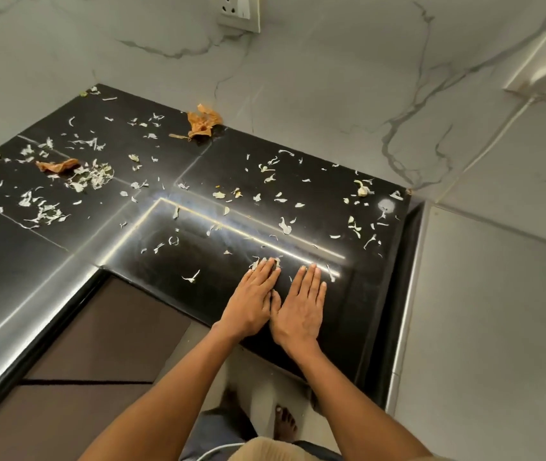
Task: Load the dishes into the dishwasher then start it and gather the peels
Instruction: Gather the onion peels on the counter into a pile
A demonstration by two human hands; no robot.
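Only the head view is given, looking down on a black tabletop (65, 234) in a corner of marble walls. Both hands lie flat on it near its front edge, side by side, fingers straight and holding nothing: the left hand (251, 301) has its fingertips on a small clump of pale peels (266, 261), partly hidden beneath them; the right hand (301, 307) is just beside it, the thumbs touching or nearly so. More pale peels are scattered over the whole tabletop, thickest at the far left. Two brown skins lie apart from the hands: one (203, 121) against the back wall, one (57, 165) at the left. What looks like a garlic clove (362, 189) sits near the right corner, too small to be sure. A socket (238, 11) is cut off by the top edge. No dishwasher or dishes are in view. A bare foot (284, 422) shows on the floor below.
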